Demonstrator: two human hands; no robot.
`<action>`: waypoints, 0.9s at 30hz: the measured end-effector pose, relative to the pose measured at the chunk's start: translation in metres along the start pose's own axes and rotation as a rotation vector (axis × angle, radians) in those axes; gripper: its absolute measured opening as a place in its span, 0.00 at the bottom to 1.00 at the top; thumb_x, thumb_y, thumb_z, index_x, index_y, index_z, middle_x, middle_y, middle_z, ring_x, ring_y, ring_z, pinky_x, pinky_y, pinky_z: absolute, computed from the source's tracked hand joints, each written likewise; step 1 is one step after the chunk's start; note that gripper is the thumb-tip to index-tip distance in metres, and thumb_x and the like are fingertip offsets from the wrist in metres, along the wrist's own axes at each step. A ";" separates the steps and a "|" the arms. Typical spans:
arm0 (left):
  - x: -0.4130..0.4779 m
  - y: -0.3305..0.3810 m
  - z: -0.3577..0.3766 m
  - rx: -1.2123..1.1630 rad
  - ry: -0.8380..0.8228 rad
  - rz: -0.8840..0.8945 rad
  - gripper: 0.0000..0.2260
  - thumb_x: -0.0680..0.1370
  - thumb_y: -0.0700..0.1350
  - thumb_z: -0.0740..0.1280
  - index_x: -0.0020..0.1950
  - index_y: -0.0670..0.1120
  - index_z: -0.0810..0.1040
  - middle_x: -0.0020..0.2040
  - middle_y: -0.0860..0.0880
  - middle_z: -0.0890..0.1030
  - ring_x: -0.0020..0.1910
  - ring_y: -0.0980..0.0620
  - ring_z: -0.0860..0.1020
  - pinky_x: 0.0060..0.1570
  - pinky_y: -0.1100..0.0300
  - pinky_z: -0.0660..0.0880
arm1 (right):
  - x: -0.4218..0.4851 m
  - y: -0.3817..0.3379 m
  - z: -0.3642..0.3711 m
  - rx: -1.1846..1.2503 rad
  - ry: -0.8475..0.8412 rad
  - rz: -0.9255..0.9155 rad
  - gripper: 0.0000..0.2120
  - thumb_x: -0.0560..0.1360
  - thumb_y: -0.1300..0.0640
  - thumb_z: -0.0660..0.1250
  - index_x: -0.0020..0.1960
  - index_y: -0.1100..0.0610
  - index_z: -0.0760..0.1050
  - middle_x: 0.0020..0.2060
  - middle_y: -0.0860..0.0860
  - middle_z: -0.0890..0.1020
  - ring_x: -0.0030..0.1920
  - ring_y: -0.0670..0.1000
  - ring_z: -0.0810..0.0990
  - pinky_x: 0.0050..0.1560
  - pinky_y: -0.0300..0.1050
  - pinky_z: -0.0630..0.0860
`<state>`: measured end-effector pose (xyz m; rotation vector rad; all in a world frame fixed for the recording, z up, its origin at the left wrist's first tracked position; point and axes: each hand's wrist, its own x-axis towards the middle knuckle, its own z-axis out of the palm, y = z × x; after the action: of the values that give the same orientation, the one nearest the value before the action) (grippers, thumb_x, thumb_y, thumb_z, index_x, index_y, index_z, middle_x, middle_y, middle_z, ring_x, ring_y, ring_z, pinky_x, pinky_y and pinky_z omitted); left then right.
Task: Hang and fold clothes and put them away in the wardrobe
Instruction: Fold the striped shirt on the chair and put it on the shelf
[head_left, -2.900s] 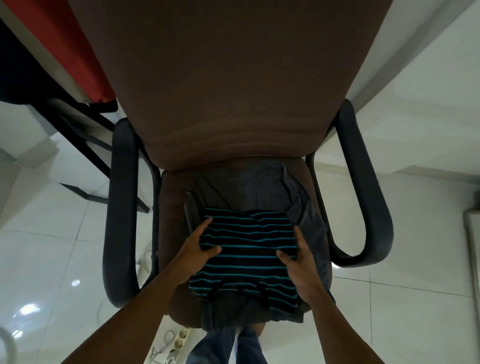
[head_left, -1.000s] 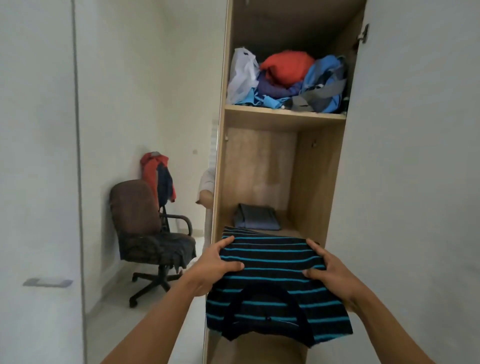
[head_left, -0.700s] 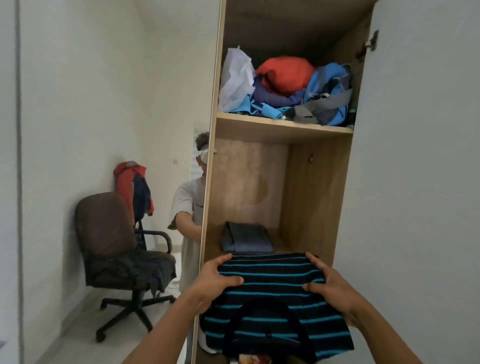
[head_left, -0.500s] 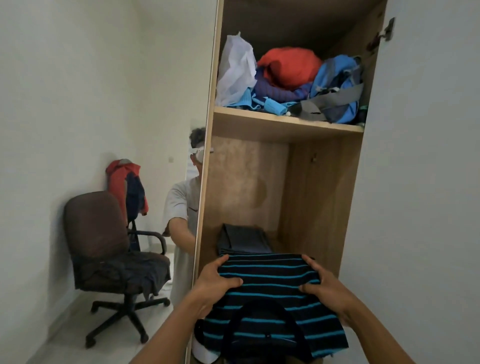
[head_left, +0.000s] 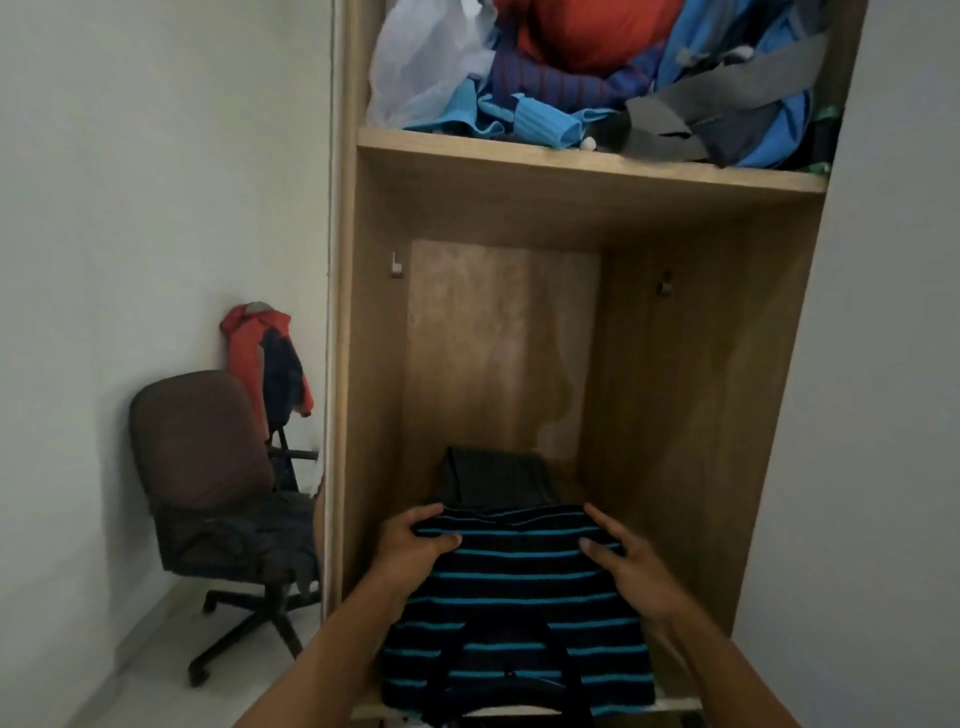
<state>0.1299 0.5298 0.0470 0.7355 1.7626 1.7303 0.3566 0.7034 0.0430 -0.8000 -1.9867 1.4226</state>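
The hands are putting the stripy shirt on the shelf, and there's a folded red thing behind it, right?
Not quite. In the head view both hands hold the stripy shirt at the shelf, but the folded thing behind it is dark grey, not red. The red clothes are on the shelf above.

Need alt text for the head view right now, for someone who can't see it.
Both hands, left and right, hold a folded striped shirt at the wardrobe's lower shelf, before a dark folded garment. Loose clothes fill the shelf above.
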 end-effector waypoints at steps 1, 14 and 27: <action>0.009 0.001 0.004 -0.002 0.014 -0.008 0.20 0.73 0.39 0.76 0.62 0.53 0.79 0.55 0.52 0.78 0.51 0.54 0.77 0.50 0.61 0.77 | 0.010 0.003 -0.002 0.016 0.010 -0.013 0.20 0.80 0.54 0.65 0.71 0.43 0.69 0.65 0.48 0.73 0.56 0.43 0.76 0.43 0.29 0.76; 0.083 0.009 0.009 0.137 0.154 0.002 0.20 0.74 0.36 0.74 0.64 0.47 0.78 0.56 0.44 0.82 0.50 0.48 0.82 0.41 0.60 0.79 | 0.099 0.019 -0.018 -0.028 0.127 -0.093 0.14 0.76 0.64 0.70 0.61 0.57 0.76 0.50 0.52 0.82 0.48 0.47 0.82 0.40 0.34 0.78; 0.075 0.015 0.020 0.103 0.102 0.145 0.08 0.79 0.50 0.69 0.55 0.48 0.78 0.52 0.46 0.83 0.50 0.47 0.83 0.52 0.50 0.81 | 0.094 0.014 -0.022 0.058 0.201 -0.116 0.07 0.80 0.53 0.65 0.57 0.54 0.75 0.50 0.53 0.82 0.51 0.51 0.81 0.48 0.44 0.77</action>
<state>0.0921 0.5976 0.0612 0.8515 1.9217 1.8112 0.3124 0.7903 0.0455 -0.7579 -1.8014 1.2746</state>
